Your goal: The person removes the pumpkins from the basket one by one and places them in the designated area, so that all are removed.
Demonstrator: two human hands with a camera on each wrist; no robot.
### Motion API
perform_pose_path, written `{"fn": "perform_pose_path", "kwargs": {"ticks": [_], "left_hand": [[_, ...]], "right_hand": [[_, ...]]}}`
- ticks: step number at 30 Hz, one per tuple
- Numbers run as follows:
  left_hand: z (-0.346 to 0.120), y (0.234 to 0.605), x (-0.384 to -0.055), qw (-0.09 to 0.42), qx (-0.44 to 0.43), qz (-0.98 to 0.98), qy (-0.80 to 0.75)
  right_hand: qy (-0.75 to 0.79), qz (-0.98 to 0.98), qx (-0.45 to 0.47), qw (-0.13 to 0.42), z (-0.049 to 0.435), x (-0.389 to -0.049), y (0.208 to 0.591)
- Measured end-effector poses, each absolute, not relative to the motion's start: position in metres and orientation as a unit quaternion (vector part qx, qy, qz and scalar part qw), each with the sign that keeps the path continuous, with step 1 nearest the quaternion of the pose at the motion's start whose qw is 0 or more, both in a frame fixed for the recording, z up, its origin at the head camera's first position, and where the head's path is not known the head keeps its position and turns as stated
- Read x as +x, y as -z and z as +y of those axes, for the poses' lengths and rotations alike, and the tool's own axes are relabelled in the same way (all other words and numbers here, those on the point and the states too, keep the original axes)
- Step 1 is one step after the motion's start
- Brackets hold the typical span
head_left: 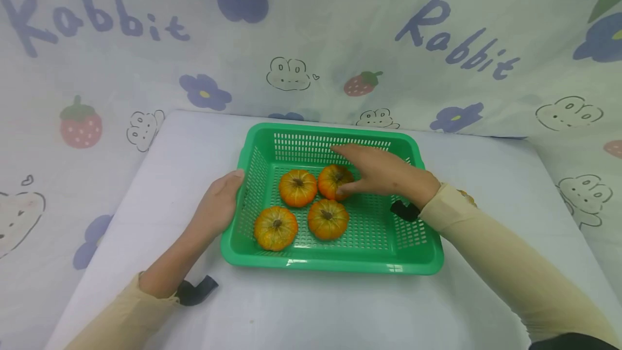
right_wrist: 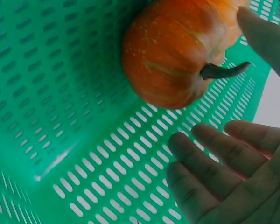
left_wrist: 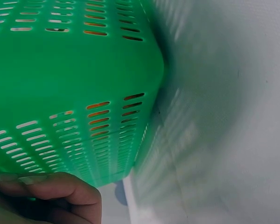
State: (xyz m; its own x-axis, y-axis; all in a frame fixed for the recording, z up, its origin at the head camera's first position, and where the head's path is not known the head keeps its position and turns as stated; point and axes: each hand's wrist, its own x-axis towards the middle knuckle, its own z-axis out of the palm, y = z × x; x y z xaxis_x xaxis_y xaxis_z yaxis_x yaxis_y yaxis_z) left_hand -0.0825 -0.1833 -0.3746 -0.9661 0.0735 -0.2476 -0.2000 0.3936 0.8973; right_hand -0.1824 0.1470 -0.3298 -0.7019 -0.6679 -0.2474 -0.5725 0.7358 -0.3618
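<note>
Gripping the green plastic basket by its left rim with the left hand; holding the right hand, thumb and fingers apart, near the back-right orange pumpkin inside. Toward the basket's left and middle, three more pumpkins.

Through the slots of a green plastic basket, orange showed. At lower left, a bare left hand bent its fingers; a shadow-streaked white surface lay rightward.

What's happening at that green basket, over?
Left fingers gripping basket. Right fingers extended beside rear-right pumpkin. Three more pumpkins inside. No obstruction visible.
</note>
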Motion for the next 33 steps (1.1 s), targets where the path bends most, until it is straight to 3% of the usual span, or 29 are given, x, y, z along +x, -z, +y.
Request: {"fn": "perform_pose_path", "kwargs": {"ticks": [33], "left_hand": [[-0.183, 0.378, -0.082, 0.115, -0.023, 0.832, -0.542]], "right_hand": [[0.106, 0.909, -0.328, 0.232, 0.14, -0.181, 0.343]]}}
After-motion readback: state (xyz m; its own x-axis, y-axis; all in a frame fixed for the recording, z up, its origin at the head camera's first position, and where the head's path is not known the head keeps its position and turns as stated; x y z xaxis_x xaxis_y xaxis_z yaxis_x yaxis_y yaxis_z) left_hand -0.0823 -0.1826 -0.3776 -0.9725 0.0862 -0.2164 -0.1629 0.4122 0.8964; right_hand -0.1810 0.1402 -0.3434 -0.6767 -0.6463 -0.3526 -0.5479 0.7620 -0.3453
